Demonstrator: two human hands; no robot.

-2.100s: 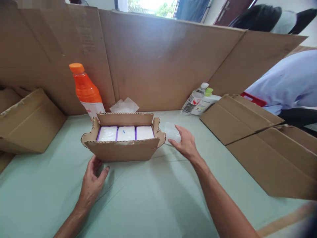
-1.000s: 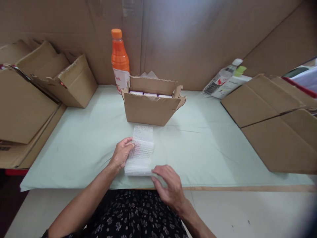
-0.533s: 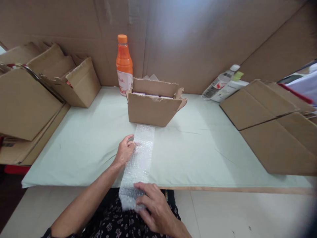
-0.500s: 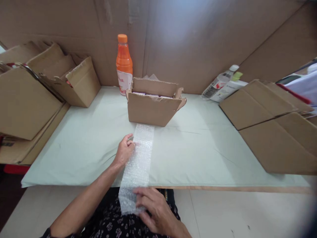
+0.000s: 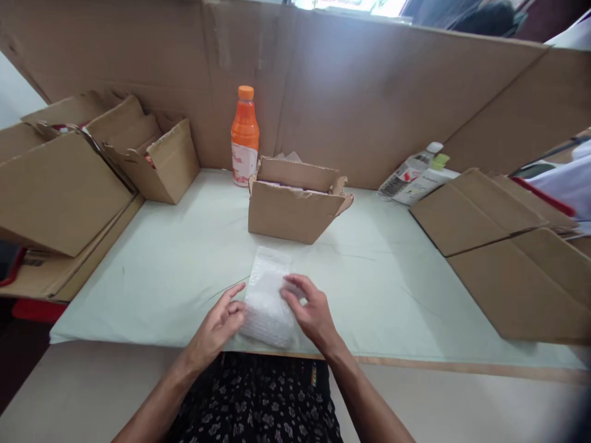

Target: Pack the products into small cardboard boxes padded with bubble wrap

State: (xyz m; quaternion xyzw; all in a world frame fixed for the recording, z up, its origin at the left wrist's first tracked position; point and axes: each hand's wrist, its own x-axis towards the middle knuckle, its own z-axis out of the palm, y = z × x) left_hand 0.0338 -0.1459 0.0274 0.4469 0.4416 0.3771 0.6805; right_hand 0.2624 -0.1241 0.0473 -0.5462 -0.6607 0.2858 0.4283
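A strip of clear bubble wrap [image 5: 270, 317] lies folded over itself on the table, its near end close to the front edge. At its left edge is my left hand [image 5: 220, 323], index finger stretched out and the other fingers loosely bent. My right hand [image 5: 314, 311] curls over the right side, thumb and fingers drawn together on the folded layer. Just beyond the wrap stands a small cardboard box [image 5: 290, 212] with its top open. Pale purplish tops show inside it, too little to name.
An orange bottle [image 5: 245, 135] stands behind the box. Cardboard bins [image 5: 173, 163] and a larger carton [image 5: 60, 191] are at the left. More cartons [image 5: 512, 277] lean at the right, near a clear bottle [image 5: 410, 172]. A cardboard wall [image 5: 369, 98] closes the back.
The bubble wrap's near end, which hung past the table edge, is now folded up onto the table. My right hand moved up and forward with it; my left hand came nearer. The view tilted up.
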